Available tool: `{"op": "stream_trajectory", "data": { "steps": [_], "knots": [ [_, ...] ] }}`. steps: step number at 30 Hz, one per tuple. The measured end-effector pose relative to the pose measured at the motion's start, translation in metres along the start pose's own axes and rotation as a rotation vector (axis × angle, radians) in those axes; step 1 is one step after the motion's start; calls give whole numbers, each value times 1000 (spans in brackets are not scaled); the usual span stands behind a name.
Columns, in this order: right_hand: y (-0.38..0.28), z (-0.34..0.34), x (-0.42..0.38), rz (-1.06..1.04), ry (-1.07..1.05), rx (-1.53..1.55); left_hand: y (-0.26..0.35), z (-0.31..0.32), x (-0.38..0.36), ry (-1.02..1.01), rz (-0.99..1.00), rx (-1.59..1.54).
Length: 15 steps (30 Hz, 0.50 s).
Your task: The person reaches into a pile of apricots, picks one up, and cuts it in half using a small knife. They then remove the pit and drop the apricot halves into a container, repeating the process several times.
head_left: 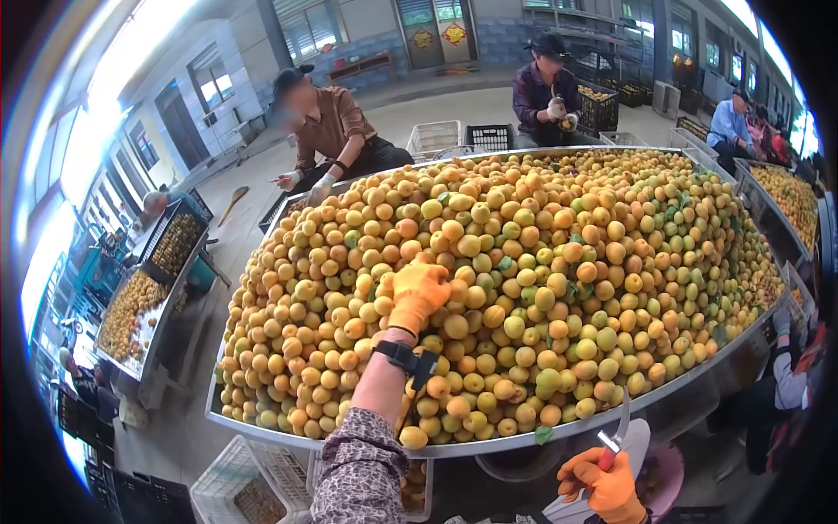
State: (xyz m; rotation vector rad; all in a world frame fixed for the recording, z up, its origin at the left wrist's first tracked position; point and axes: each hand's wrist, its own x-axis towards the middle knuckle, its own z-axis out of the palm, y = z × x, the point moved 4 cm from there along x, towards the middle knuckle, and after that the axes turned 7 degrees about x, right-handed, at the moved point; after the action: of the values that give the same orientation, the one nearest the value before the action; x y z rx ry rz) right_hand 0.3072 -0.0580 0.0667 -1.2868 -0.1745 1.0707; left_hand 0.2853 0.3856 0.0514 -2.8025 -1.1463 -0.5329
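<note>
The back of your left hand's orange glove (419, 293) is hiding most of its fingertips, so whether they are gripping one of the apricots (515, 327) is staying unclear. The heap is covering the floor of the metal tray (489, 448). Your right hand (604, 491) is concealing part of the curved knife's (614, 442) red handle, and the bottom edge is cutting off that forearm. Your patterned sleeve (362, 472) is running out of view below, partly blocking a pale crate (429, 485). A pale surface (642, 444) is screening the pink basin (670, 476). The brown-shirted co-worker's head (297, 100) is appearing blurred.
</note>
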Motion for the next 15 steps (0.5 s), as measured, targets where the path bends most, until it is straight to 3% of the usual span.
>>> {"op": "stream_trajectory", "data": {
  "steps": [4, 8, 10, 12, 14, 15],
  "knots": [
    [7, 0, -13, -77, -16, -69, 35, -4, -59, 254, 144, 99],
    [13, -2, -18, -54, -76, 34, 53, -14, -86, 129, 267, -51],
    [16, -3, -15, -48, -91, 64, 56, -11, -88, 341, 334, -64],
    [14, -1, -11, -70, -98, 76, 44, -13, -67, 361, 253, -237],
    [9, 3, -6, -68, -109, 62, 31, -24, -29, 299, 21, -281],
    [9, 2, -2, -57, -106, 66, 7, 3, 0, 388, -6, -230]
  ]
}}
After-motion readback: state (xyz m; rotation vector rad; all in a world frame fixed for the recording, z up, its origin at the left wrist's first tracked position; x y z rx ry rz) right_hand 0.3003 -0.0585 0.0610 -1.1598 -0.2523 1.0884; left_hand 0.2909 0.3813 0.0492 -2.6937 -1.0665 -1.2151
